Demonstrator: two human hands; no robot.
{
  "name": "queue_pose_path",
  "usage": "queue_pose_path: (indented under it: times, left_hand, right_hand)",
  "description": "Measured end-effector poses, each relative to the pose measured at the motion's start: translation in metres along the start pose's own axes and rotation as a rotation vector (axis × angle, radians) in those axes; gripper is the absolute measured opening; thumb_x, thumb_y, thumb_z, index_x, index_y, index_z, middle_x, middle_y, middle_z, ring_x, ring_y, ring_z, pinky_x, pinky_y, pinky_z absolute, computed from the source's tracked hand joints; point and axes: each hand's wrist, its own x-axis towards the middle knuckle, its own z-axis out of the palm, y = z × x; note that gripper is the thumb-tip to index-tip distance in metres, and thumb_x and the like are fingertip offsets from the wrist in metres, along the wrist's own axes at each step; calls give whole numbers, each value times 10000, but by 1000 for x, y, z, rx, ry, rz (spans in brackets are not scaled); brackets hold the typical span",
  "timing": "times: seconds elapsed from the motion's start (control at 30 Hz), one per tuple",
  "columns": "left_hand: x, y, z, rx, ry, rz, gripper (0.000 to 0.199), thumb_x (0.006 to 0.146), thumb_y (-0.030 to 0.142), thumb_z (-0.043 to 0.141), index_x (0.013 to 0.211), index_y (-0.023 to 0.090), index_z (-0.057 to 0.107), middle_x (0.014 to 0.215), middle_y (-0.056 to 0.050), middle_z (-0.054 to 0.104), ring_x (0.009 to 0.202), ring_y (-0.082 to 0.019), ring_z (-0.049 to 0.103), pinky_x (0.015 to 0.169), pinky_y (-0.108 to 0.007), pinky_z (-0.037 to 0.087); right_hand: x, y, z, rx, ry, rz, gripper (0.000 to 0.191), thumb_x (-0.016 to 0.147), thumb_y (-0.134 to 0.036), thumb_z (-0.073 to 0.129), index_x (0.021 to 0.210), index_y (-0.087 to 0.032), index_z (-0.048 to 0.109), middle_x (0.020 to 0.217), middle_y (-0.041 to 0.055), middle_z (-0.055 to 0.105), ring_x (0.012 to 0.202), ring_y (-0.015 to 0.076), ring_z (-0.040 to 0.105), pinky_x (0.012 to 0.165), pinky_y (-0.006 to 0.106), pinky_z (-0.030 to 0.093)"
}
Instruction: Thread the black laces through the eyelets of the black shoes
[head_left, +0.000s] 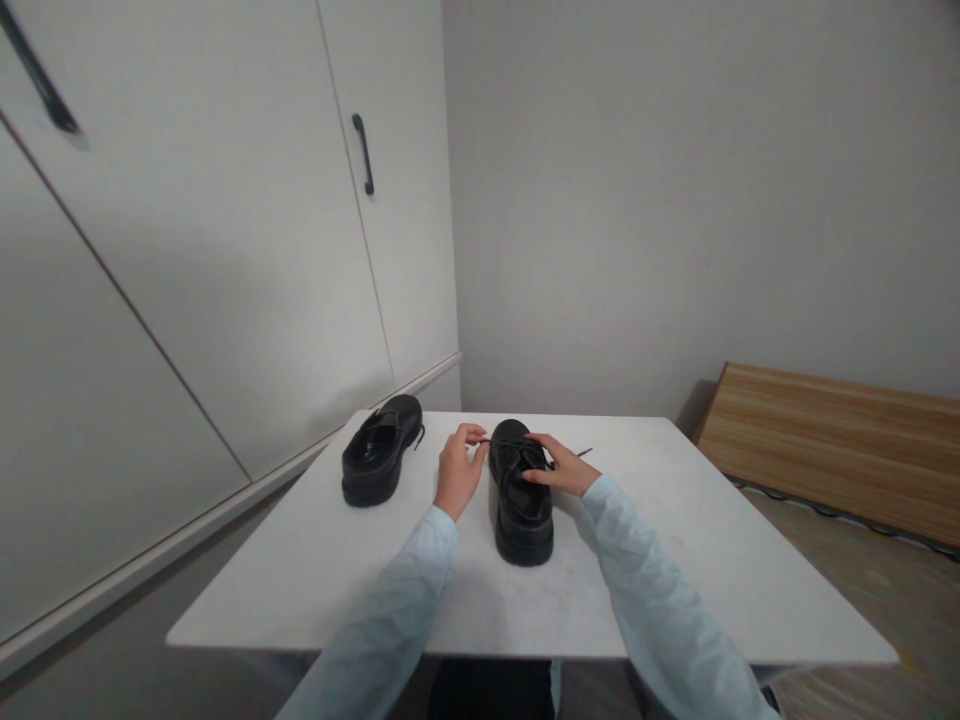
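Observation:
A black shoe (523, 520) stands on the white table with its toe pointing away and its heel toward me. My left hand (459, 468) is just left of the toe part, its thumb and fingertips close together at the end of a black lace. My right hand (559, 467) rests on the shoe's right side, fingers on the upper near the laces and thumb at the opening. A lace end sticks out to the right beyond this hand. To the left stands a second black shoe (371, 465), its lace hanging at its right side.
The white table (675, 600) reaches from below my forearms to the grey wall. White cabinets (225, 250) with dark handles line the left. A wood-grain board (832, 440) leans at the right beyond the table, above the floor.

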Motion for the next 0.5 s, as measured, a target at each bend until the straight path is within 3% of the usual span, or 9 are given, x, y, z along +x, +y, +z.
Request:
queue_pose_path:
  times: [0.13,0.27,0.5]
  left_hand:
    - [3,-5,4,-289,34,-110,147,767,161,544,879,200,458,859,2,541,828,-124,610,767,-282,486]
    - [2,-6,7,-555,-4,-193,160,771,208,552,873,199,429,891,20,511,774,-105,644,799,-311,498]
    - [0,4,5,-687,-21,-304,209,749,260,581,880,200,430,891,30,490,686,-82,635,736,-298,529]
  right_hand:
    - [1,2,0,10,8,-12,696,649,-374,713,1269,-189,457,1289,142,482,1193,282,451,956,453,401]
    - [2,4,0,1,-7,-34,701,653,-387,708,1267,-165,453,1287,154,481,1203,280,445,994,460,368]
    - [1,3,0,0,-1,-15,701,657,-400,703,1274,-184,450,1303,146,472,1203,287,444,960,468,398]
